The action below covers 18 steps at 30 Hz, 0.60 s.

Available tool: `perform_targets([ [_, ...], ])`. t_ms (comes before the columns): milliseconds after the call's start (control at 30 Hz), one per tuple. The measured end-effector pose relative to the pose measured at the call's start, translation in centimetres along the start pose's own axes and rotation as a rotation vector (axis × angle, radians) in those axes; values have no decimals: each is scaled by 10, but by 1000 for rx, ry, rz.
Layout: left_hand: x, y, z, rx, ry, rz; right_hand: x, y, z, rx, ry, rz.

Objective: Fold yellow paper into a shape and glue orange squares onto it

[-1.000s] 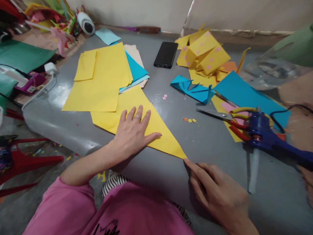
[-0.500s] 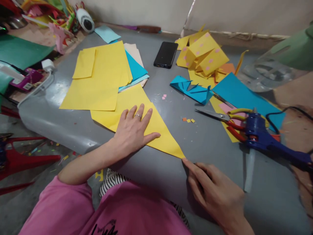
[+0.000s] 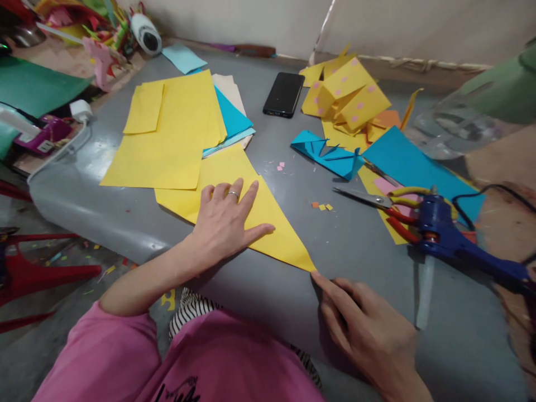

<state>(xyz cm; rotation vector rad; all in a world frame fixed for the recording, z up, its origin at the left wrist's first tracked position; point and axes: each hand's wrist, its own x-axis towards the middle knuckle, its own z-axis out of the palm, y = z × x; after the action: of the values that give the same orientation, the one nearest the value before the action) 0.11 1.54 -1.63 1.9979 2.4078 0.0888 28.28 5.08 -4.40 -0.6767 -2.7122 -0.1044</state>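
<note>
1. My left hand [image 3: 228,220] lies flat, palm down, on the folded yellow paper [image 3: 268,223]. The fingers are spread apart and the thumb points toward the paper's sharp tip. It grips nothing; it only presses.
2. A ring shows on one finger of that hand.
3. The folded yellow paper forms a long triangle on the grey table [image 3: 360,262]. Its wide end is tucked under the stack of yellow sheets [image 3: 167,139]; its point reaches toward my right hand.
4. My right hand [image 3: 368,329] rests on the table with the forefinger stretched out, its tip touching the very point of the triangle. The other fingers are loosely curled and hold nothing.
5. Well to the right lie the scissors [image 3: 377,202] with red and yellow handles, blades pointing left, partly under the blue glue gun [image 3: 452,240].
6. Beyond them is a large blue sheet [image 3: 414,162], and a folded blue piece [image 3: 330,153] sits near the table's middle.
7. A pile of yellow paper with pink dots [image 3: 349,95] lies at the far side, just beside a black phone [image 3: 283,94].
8. Tiny paper scraps [image 3: 321,206] lie between the triangle and the scissors.
</note>
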Motion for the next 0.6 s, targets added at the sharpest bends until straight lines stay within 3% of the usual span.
perform_targets([
  [400, 21, -14, -3, 28, 46, -205, 0, 0, 0, 17, 7, 9],
  [600, 22, -18, 0, -3, 55, -215, -1, 1, 1, 5, -10, 9],
])
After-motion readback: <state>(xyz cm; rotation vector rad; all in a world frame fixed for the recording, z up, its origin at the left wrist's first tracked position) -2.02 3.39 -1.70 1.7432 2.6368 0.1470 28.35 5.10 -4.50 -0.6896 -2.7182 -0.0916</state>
